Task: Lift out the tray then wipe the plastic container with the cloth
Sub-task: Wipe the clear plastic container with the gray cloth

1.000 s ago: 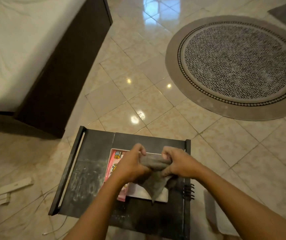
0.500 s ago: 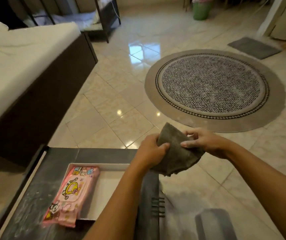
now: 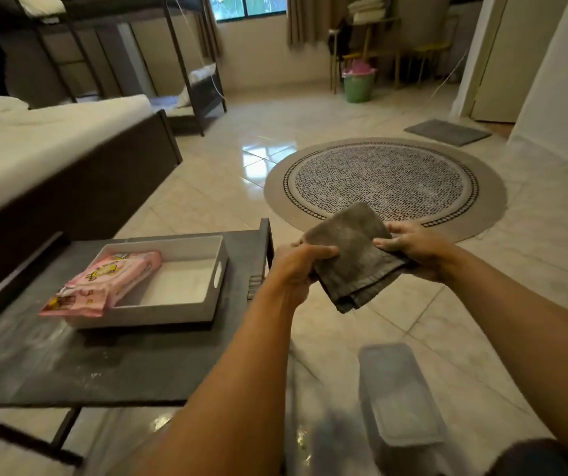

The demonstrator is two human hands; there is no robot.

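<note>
A low dark table stands on the shiny tiled floor, its top smudged with pale dust. On it sits a white tray, with a pink packet lying tilted over the tray's left rim. On the floor just right of the table stands a clear plastic container, and farther off lie a round rug and a small grey mat.
</note>
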